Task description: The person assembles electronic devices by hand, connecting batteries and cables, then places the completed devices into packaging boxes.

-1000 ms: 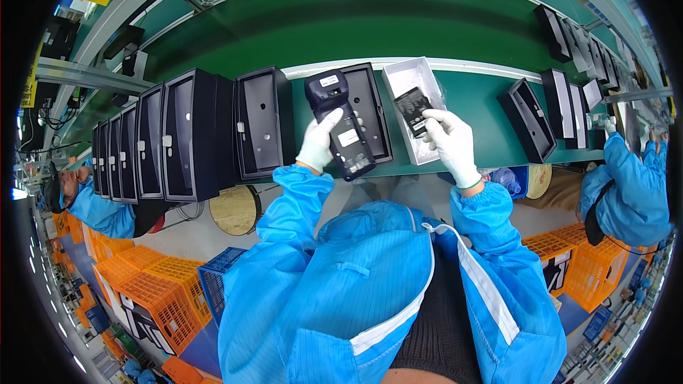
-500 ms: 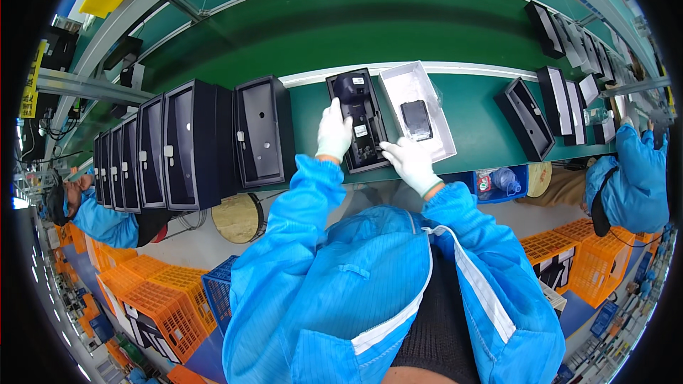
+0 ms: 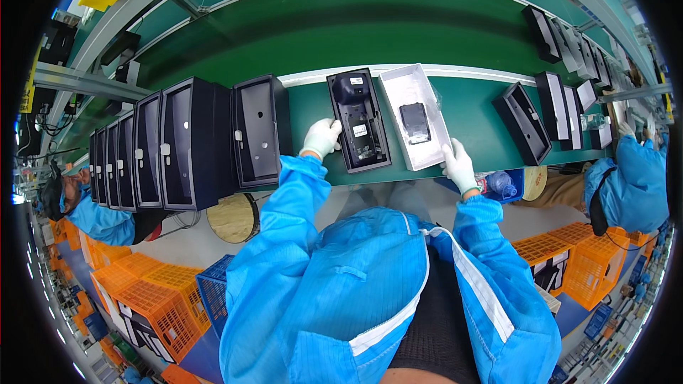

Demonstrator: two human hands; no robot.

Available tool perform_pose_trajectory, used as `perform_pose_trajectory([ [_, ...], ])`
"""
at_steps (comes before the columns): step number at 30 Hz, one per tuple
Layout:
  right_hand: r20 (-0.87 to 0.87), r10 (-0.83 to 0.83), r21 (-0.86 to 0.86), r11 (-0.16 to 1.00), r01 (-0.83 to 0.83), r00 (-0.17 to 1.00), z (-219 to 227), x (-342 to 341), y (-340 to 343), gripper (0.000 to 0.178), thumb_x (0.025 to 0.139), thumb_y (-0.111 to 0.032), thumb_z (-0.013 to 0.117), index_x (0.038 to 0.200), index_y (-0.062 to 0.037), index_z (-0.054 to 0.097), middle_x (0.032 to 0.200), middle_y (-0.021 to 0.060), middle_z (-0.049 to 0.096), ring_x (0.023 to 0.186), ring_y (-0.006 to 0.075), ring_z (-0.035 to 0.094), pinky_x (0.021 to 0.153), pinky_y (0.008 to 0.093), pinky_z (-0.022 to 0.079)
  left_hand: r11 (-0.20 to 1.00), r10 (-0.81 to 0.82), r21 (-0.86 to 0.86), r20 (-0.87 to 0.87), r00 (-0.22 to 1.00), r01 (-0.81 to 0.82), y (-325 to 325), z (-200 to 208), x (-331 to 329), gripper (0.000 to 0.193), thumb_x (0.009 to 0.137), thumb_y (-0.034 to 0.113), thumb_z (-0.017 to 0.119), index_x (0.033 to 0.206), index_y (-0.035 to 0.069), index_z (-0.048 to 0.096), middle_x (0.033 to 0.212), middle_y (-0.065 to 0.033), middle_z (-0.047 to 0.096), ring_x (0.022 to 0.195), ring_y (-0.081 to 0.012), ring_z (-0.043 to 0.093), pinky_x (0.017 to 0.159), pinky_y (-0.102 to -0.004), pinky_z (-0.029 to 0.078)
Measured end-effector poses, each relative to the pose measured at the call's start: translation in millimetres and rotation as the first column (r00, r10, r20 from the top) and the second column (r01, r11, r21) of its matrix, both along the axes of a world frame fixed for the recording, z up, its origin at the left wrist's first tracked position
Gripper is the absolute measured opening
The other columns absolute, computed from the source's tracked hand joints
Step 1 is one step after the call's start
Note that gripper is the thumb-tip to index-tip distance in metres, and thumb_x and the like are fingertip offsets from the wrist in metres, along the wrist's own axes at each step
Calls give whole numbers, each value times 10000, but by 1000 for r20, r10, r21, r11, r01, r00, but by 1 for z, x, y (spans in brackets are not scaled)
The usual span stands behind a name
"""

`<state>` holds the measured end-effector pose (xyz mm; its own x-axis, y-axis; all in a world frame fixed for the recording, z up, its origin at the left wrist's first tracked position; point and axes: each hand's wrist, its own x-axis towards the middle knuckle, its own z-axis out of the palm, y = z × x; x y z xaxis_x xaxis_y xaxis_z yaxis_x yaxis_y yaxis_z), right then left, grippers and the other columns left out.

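"In the head view, where's the handheld device (image 3: 353, 91)?"

"Near the middle of the frame, lying in an open black box (image 3: 369, 168) on the green surface (image 3: 473, 110)."

"And your left hand (image 3: 323, 138)?"

"Just left of that box, my gloved fingers curled and touching its left edge. I can't tell whether they grip it."

"The right hand (image 3: 458, 165)?"

"Right of centre, fingers partly bent at the lower right edge of a white box (image 3: 400, 87). I can't tell if I've pinched its wall."

"What's inside the white one?"

"A dark flat block (image 3: 415, 124), halfway down. More open black boxes (image 3: 211, 135) stand in a row at the frame's left."
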<state>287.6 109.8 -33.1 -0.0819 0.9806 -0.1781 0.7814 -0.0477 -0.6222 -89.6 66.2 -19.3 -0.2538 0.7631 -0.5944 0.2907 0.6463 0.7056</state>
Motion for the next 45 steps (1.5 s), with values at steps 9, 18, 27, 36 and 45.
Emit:
perform_pose_trajectory([
  [9,-381,-412,-703,711,31,828,2,-37,1,350,956,-134,311,1251,-138,499,684,100,613,433,167,558,382,301,461,999,11,44,-56,998,-9,-17,26,-13,265,851,152,509,844,-92,612,655,-199,642,503,-253,651,535,-366,531],
  [18,-679,-517,-666,733,-140,521,-38,-80,-9,356,972,-204,498,1247,15,552,1023,98,658,864,165,641,741,289,534,973,-208,135,151,967,188,6,114,36,254,858,128,519,812,-109,597,604,-173,642,474,-198,633,465,-311,510],
  [27,-647,-489,-729,621,-288,585,6,-82,-39,338,1007,-256,468,1294,-77,469,1038,124,659,808,236,686,715,367,586,981,-195,-28,-115,974,193,29,80,27,306,847,199,535,817,-89,633,609,-190,649,524,-234,668,589,-350,541],
  [36,-633,-568,-727,670,-151,526,14,-122,3,282,973,-90,389,1223,-14,495,976,179,669,813,274,696,674,363,603,924,114,343,178,977,-171,27,58,24,419,948,166,536,1304,-50,493,878,-114,650,641,-140,611,575,-285,515],
  [45,-690,-549,-676,721,-150,471,-19,-204,180,288,943,-57,338,1164,78,464,1031,272,618,930,381,661,784,446,599,948,150,251,187,971,-195,-140,-6,65,451,942,170,585,1317,-54,476,1040,-119,661,810,-143,630,694,-273,523],
])
